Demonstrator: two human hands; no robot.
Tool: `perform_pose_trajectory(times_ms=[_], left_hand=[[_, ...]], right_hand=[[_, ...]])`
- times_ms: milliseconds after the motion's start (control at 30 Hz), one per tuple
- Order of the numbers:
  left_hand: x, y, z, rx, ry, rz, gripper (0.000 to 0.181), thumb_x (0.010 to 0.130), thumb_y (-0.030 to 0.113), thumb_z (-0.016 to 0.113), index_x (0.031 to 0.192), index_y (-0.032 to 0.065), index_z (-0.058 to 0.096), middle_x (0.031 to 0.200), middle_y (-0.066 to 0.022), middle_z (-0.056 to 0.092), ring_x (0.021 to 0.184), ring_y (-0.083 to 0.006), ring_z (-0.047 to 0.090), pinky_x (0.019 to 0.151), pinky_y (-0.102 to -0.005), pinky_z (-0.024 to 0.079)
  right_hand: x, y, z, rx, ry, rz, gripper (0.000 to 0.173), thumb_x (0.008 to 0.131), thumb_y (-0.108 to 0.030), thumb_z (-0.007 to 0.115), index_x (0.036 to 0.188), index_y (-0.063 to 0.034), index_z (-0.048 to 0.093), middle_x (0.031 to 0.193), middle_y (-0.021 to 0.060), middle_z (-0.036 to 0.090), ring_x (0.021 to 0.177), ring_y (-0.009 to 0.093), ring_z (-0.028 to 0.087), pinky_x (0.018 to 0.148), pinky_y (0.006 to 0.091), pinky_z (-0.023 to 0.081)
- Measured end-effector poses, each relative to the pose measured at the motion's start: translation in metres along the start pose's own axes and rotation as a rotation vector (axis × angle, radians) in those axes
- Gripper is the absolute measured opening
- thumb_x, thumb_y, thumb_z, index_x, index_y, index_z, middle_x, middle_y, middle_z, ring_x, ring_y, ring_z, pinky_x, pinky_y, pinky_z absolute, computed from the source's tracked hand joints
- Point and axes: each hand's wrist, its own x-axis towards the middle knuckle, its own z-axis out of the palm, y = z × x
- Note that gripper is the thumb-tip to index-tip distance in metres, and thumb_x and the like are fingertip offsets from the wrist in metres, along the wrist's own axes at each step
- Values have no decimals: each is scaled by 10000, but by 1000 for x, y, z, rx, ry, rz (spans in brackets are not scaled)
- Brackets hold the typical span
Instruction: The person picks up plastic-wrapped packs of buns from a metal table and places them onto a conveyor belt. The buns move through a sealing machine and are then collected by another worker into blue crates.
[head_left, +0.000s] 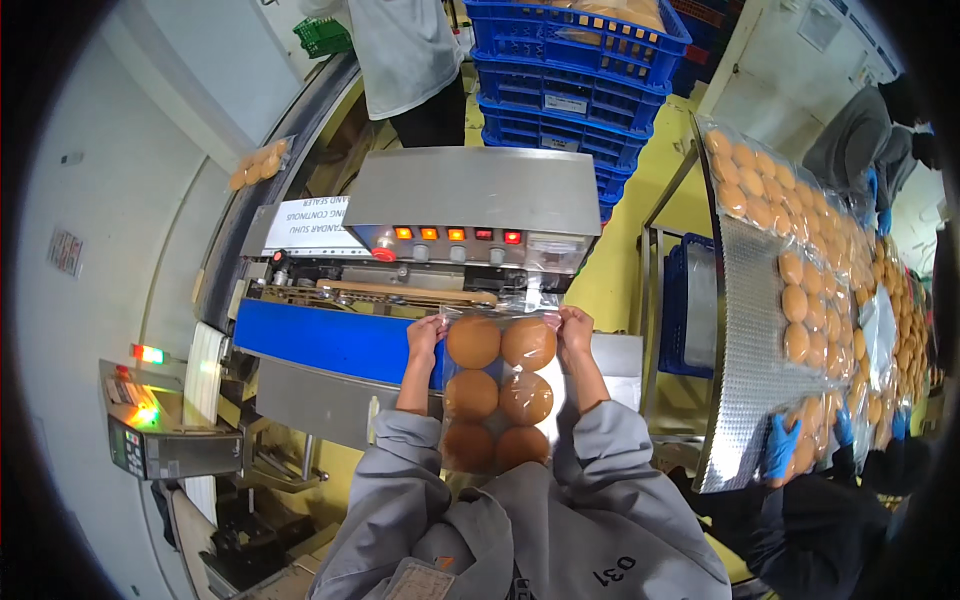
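Observation:
A clear plastic bag of several round brown buns (500, 397) hangs between my hands, its upper edge at the front of a continuous band sealer (472, 191). My left hand (426, 337) pinches the bag's upper left corner. On the opposite side, my right hand (576, 330) grips the upper right corner. Behind the bag's left part runs the sealer's blue conveyor belt (330, 337). Lit orange and red switches (456, 234) and a red knob line the sealer's front panel.
Stacked blue plastic crates (570, 82) stand behind the sealer, beside a person in a white shirt (405, 60). At right, a metal table (757, 300) bears bagged buns near blue-gloved people. Another bun bag (259, 163) lies on the dark conveyor at upper left. A control box (187, 454) stands lower left.

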Motion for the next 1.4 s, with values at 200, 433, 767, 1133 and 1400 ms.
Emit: perform_pose_trajectory(times_ms=[200, 433, 767, 1133, 1400], left_hand=[[15, -5, -39, 165, -25, 298, 217, 773, 139, 595, 912, -26, 574, 784, -67, 607, 709, -130, 563, 676, -231, 450], [-64, -41, -129, 253, -216, 298, 544, 787, 250, 602, 1189, -13, 347, 1077, -98, 468, 949, -152, 471, 821, -270, 381], [-67, -12, -221, 276, -372, -104, 378, 816, 305, 554, 1014, -10, 493, 925, -67, 550, 836, -122, 522, 734, -244, 428], [-76, 29, -273, 55, -311, -12, 342, 827, 287, 538, 997, -9, 509, 919, -65, 555, 816, -120, 538, 705, -248, 443], [-45, 41, -327, -16, -354, 99, 305, 835, 254, 528, 985, -12, 513, 898, -61, 561, 775, -104, 535, 675, -231, 440]], right_hand=[[-10, 39, 7, -324, 257, -342, 219, 827, -148, 514, 666, -1, 537, 584, 33, 534, 502, 99, 481, 461, 230, 395], [-171, 106, 27, -774, 250, -385, 350, 765, -292, 603, 874, 34, 535, 700, 85, 564, 617, 125, 503, 571, 269, 427], [-211, 155, 80, -143, -234, 221, 308, 751, -132, 635, 982, 21, 499, 866, 111, 588, 758, 163, 585, 665, 273, 486], [-221, 188, 146, -152, -305, 193, 243, 764, -119, 620, 951, -6, 515, 847, 89, 593, 754, 137, 574, 686, 258, 468], [-241, 202, 209, -174, -270, 229, 172, 756, -120, 630, 868, -32, 532, 792, 52, 578, 711, 117, 553, 653, 244, 456]])
